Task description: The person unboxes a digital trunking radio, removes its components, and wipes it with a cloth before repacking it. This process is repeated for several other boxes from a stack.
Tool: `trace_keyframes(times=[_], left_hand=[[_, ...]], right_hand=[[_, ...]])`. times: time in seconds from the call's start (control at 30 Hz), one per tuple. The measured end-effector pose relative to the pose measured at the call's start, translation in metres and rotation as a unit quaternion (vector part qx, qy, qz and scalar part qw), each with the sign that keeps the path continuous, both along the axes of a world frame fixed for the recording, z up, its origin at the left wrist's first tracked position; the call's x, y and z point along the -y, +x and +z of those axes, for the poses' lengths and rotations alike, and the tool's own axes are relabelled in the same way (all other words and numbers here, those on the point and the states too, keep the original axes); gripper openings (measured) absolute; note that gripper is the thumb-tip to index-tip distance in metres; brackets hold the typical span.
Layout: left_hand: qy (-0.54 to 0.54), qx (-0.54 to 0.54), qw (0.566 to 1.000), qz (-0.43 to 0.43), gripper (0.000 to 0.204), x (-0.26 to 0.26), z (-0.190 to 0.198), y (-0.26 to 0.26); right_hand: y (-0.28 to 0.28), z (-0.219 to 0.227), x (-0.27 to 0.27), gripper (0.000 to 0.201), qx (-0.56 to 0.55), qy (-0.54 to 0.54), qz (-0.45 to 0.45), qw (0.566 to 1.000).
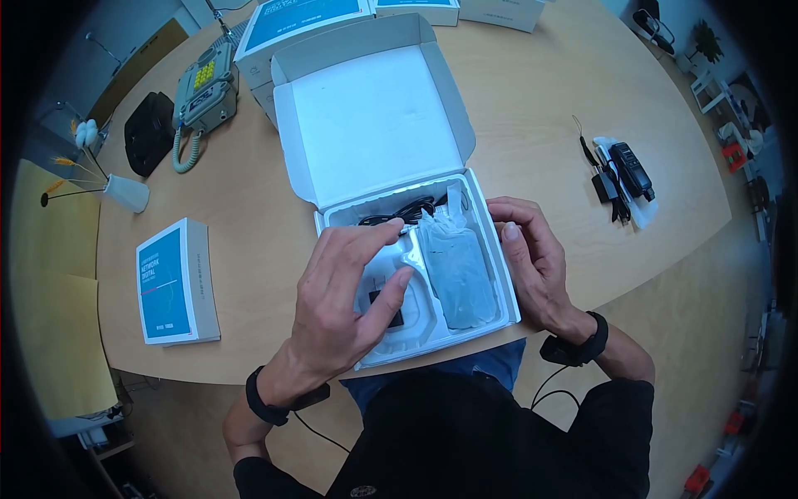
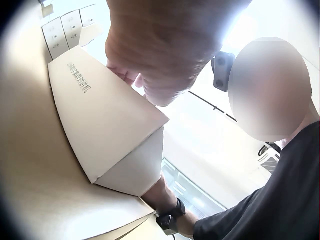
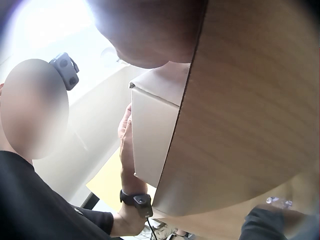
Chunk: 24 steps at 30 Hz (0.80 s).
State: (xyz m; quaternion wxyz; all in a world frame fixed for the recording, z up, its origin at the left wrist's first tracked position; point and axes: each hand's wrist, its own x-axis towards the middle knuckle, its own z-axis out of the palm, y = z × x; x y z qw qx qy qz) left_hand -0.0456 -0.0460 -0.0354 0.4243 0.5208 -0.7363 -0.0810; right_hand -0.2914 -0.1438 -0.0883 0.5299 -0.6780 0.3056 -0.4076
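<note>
An open white box (image 1: pixel 496 274) lies at the table's front edge, lid folded back. In its tray are a bagged item (image 1: pixel 461 274) on the right, a black coiled cable (image 1: pixel 399 213) at the back and a small black piece (image 1: pixel 396 314) at the left. The left hand (image 1: pixel 341 291) hovers over the tray's left part, thumb and fingers apart, nothing seen between them. Against the box's right side rests the right hand (image 1: pixel 536 266), fingers loosely bent. In the left wrist view the box (image 2: pixel 107 115) shows its printed side below the left hand (image 2: pixel 165 50).
A blue and white box (image 1: pixel 170 283) and a vase (image 1: pixel 127 193) stand at the left. Farther back are a telephone (image 1: pixel 206 87), a black pouch (image 1: pixel 150 133) and several boxes (image 1: pixel 303 15). A black handheld device (image 1: pixel 632 170) with cables lies at the right.
</note>
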Motion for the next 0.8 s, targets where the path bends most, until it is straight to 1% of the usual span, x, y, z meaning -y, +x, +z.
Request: trace_keyframes(times=[0.07, 0.13, 0.17, 0.23, 0.27, 0.33, 0.37, 0.43, 0.47, 0.5, 0.53, 0.6, 0.67, 0.7, 0.77, 0.8], left_hand=[[0.013, -0.005, 1.000, 0.005, 0.045, -0.001, -0.001, 0.001], [0.018, 0.032, 0.999, 0.000, 0.047, -0.003, 0.000, 0.000], [0.020, 0.031, 0.999, 0.000, 0.047, -0.003, 0.001, 0.000], [0.089, -0.012, 0.996, -0.005, 0.046, -0.003, 0.001, -0.002], [0.092, -0.013, 0.996, -0.004, 0.046, -0.002, 0.002, -0.004], [0.174, -0.039, 0.984, 0.018, 0.047, 0.005, 0.004, -0.006], [0.175, -0.041, 0.984, 0.018, 0.047, 0.008, 0.004, -0.005], [0.193, 0.009, 0.981, 0.022, 0.047, 0.012, 0.002, -0.004], [0.164, 0.032, 0.986, 0.023, 0.046, 0.014, -0.003, -0.004], [0.167, 0.031, 0.985, 0.023, 0.046, 0.013, -0.002, -0.007], [0.189, 0.043, 0.981, 0.031, 0.046, 0.013, 0.001, -0.010], [0.217, 0.056, 0.974, 0.038, 0.046, 0.015, 0.003, -0.013], [0.262, -0.036, 0.964, 0.026, 0.044, 0.022, 0.004, -0.012], [0.268, -0.036, 0.962, 0.029, 0.044, 0.027, 0.004, -0.011], [0.292, -0.124, 0.948, 0.016, 0.044, 0.035, 0.007, -0.009], [0.288, -0.142, 0.947, 0.021, 0.045, 0.035, 0.006, -0.008]], right_hand=[[0.001, 0.001, -0.001, 0.031, -0.008, -0.005, 0.004, 1.000], [0.004, -0.001, -0.002, 0.033, -0.016, -0.026, -0.023, 0.999], [0.004, -0.003, -0.002, 0.033, -0.016, -0.024, -0.022, 0.999], [0.004, -0.006, -0.001, 0.036, -0.027, -0.029, -0.036, 0.999], [0.004, -0.005, -0.002, 0.036, -0.029, -0.026, -0.034, 0.999], [0.004, -0.001, -0.003, 0.037, -0.042, 0.003, -0.022, 0.999], [0.004, 0.000, -0.002, 0.037, -0.043, 0.004, -0.022, 0.999], [0.004, 0.001, -0.001, 0.037, -0.061, 0.012, -0.013, 0.998], [0.004, 0.001, 0.000, 0.037, -0.063, 0.015, -0.012, 0.998], [0.005, 0.000, 0.001, 0.037, -0.061, -0.003, -0.013, 0.998], [0.006, -0.001, 0.002, 0.037, -0.058, -0.021, -0.013, 0.998], [0.007, 0.001, 0.000, 0.038, -0.061, -0.018, -0.012, 0.998], [0.007, 0.005, 0.001, 0.038, -0.063, -0.015, -0.005, 0.998], [0.007, 0.007, 0.000, 0.038, -0.062, -0.006, -0.003, 0.998], [0.008, 0.007, 0.001, 0.038, -0.059, 0.006, 0.004, 0.998], [0.007, 0.006, 0.001, 0.038, -0.059, -0.001, 0.004, 0.998]])
